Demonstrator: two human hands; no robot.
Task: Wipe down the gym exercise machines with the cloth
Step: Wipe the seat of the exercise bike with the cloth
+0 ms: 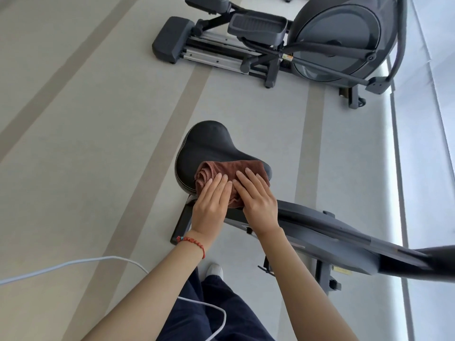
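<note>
The pale floor (86,143), crossed by broad tan stripes, fills most of the view. At the top stands a dark grey elliptical trainer (283,43) with a round flywheel housing and ribbed foot pedals, well apart from the hands. Nearer, an exercise bike frame (339,235) runs from under the hands toward the right edge, and its black saddle (209,146) sits in the middle of the view, broad end toward the left and narrow nose pointing right.

The person's navy trousers (221,308) and one white shoe (215,269) show at the bottom, with a white cable (73,263) curving across the floor on the left.

A folded brown cloth (221,169) lies on the near half of the saddle, bunched into rolls at its left end and draping over the near edge. Both hands lie flat on top of it, side by side and almost touching. The left hand (211,205) presses down with its fingers (218,184) straight and held together, tips on the rolled part of the cloth. The right hand (258,198) likewise lies palm down, fingers (248,178) extended and close together, reaching a little farther across the cloth. Neither hand curls round or pinches the fabric; the cloth sits under the palms and fingers, between them and the saddle. A red bead bracelet (194,243) circles the left wrist
</note>
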